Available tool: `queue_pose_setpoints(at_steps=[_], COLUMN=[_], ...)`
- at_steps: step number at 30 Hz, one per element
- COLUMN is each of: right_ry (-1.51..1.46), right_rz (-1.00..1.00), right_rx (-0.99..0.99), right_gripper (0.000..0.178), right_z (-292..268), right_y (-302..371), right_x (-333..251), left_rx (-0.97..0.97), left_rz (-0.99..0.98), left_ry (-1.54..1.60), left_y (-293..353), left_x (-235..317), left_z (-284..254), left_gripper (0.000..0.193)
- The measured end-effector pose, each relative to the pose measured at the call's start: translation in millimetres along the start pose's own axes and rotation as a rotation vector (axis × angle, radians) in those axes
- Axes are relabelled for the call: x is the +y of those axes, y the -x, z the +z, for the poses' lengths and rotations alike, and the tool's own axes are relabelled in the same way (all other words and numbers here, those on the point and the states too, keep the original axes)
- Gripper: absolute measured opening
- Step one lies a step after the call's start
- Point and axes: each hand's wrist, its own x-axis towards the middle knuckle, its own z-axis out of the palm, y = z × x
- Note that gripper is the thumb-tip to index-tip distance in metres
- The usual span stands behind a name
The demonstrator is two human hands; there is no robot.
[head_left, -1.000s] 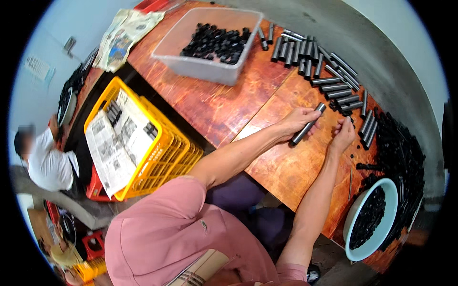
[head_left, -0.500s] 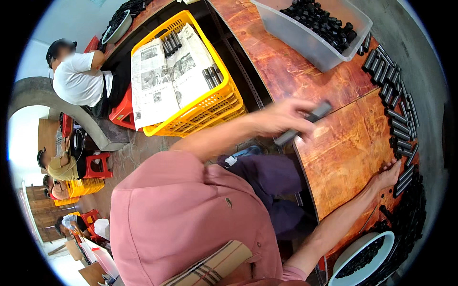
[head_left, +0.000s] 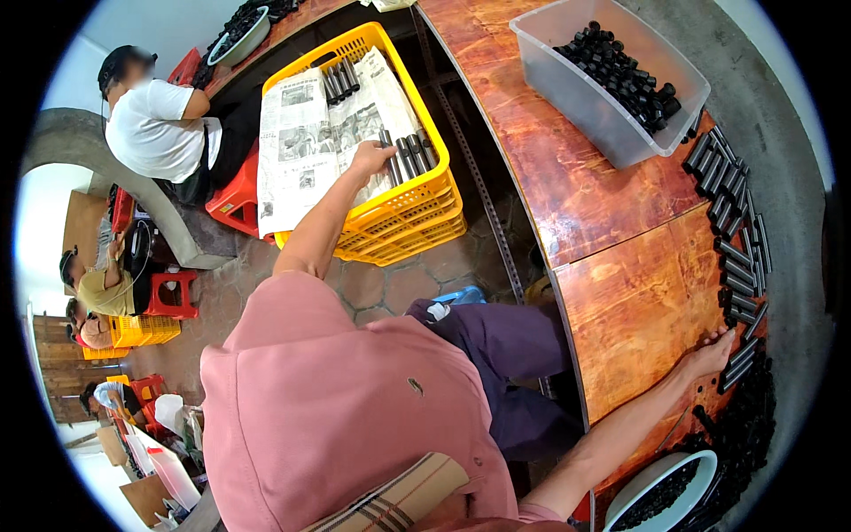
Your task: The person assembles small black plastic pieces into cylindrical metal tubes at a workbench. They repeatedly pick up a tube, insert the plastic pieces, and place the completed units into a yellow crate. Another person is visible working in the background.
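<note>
Left hand (head_left: pixel 372 159) clasps a tube (head_left: pixel 391 168) in the crate (head_left: pixel 409 223); right hand's (head_left: pixel 708 356) grip is unclear.

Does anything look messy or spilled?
A black heap sprawls on the table beside the bowl, so it looks spilled, though it may be meant that way. Also, tubes near the right hand point different ways, not in one neat row.

The slim cylindrical tubes (head_left: pixel 407 160) are black and silver-grey, the latticed plastic crate (head_left: pixel 409 232) yellow, the wooden tabletop (head_left: pixel 643 306) mottled orange-red.
</note>
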Motion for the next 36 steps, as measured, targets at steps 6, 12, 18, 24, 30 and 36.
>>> queue_pose_setpoints(at_steps=[6, 12, 18, 24, 30, 36], right_ry=[0.055, 0.013, 0.003, 0.015, 0.042, -0.029], right_rz=[-0.013, 0.010, 0.003, -0.004, -0.001, 0.006], right_rx=[0.013, 0.004, -0.021, -0.044, -0.019, -0.044], right_gripper=[0.032, 0.031, 0.031, 0.031, 0.033, 0.034], right_z=[-4, -3, -6, -6, -8, -7], right_y=[-3, 3, -2, -2, -1, -2], right_x=[1, -5, 1, 1, 1, 0], left_rx=[0.021, -0.014, -0.027, 0.012, 0.074, -0.003], left_rz=[0.026, 0.013, 0.014, 0.068, 0.093, 0.227], left_ry=[-0.019, 0.083, -0.002, -0.032, -0.079, -0.167], left_y=[5, 17, 6, 0, 5, -17], left_x=[-10, -13, -13, -19, -11, -14], left_z=[19, 18, 15, 18, 15, 9], left_gripper=[0.054, 0.067, 0.069, 0.068, 0.054, 0.037])
